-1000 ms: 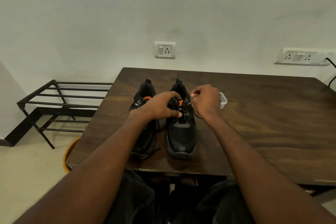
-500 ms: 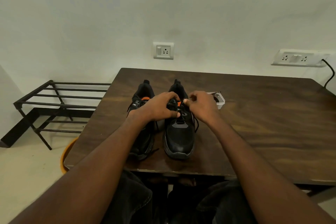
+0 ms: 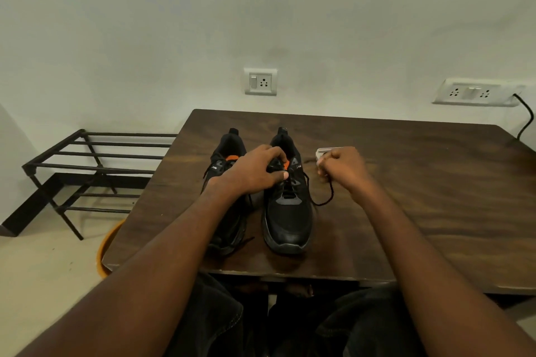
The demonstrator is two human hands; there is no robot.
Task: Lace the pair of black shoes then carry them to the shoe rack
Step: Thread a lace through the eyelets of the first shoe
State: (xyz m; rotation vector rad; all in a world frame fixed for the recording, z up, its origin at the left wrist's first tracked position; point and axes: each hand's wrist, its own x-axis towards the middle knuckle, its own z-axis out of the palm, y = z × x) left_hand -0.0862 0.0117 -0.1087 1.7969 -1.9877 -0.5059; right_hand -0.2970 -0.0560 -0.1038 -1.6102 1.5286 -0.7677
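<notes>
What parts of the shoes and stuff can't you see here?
Head view only:
- Left shoe: middle hidden by the left hand and its forearm.
- Right shoe: upper eyelets covered by the left hand.
- White container: mostly behind the right hand.
- Shoe logos: too small.

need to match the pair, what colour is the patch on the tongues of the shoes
Orange, on the otherwise black shoes; it shows in the head view.

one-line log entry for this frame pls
phase: lacing | left hand: holds right shoe at tongue | right hand: pinches lace, drawn out sideways | left shoe: on table
</notes>
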